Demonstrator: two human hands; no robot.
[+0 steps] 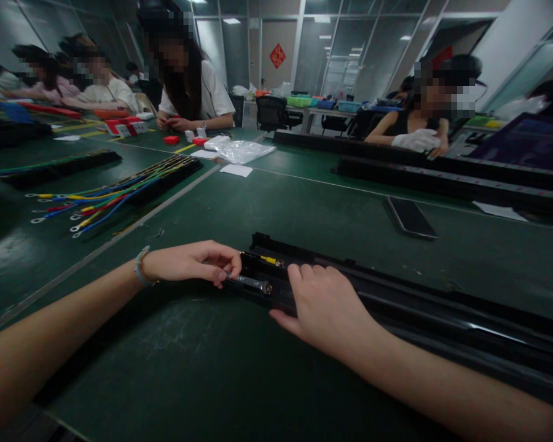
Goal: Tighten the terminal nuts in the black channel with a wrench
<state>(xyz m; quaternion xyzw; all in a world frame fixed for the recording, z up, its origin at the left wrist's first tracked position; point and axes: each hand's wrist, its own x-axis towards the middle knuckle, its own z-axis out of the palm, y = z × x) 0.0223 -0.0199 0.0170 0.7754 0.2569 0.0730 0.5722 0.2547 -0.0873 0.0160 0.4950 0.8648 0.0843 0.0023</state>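
A long black rail [410, 307] runs from the middle of the green table to the right edge of the view. My left hand [212, 261] is closed on a metal wrench [246, 281], whose far end sits around a bolt [268, 287] at the rail's left end. Just behind that bolt, a yellow-sleeved cable lug [271, 260] lies inside the rail at a second bolt. My right hand [320, 301] grips the rail right of the bolts, fingers over the top and thumb along the near side.
On the green table [203, 374], a phone [411, 217] lies behind the rail. Colored cables with ring lugs [115, 190] spread at left. A plastic bag [239, 151] and more black rails [442, 175] are farther back. Several people sit or stand around the table.
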